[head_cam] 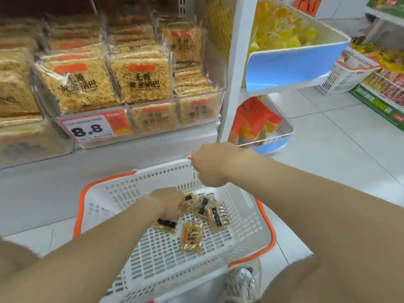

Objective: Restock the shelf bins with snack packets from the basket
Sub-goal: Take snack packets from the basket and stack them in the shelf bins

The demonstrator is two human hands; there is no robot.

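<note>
A white plastic basket (pixel 153 259) with an orange rim sits tilted in front of the shelf. Several small golden snack packets (pixel 192 237) lie on its floor. My left hand (pixel 168 203) reaches down into the basket with its fingers closed on a packet near the back. My right hand (pixel 211 164) grips the far rim of the basket. Above, clear shelf bins (pixel 135 119) hold stacks of larger golden rice-crisp packets (pixel 140 77).
A price tag reading 8.8 (pixel 91 127) hangs on the bin front. To the right, a white rack with blue-fronted trays (pixel 288 64) holds yellow and orange bags. Another white basket (pixel 345 73) and a green shelf (pixel 378 103) stand at far right. My shoe (pixel 244 281) is under the basket.
</note>
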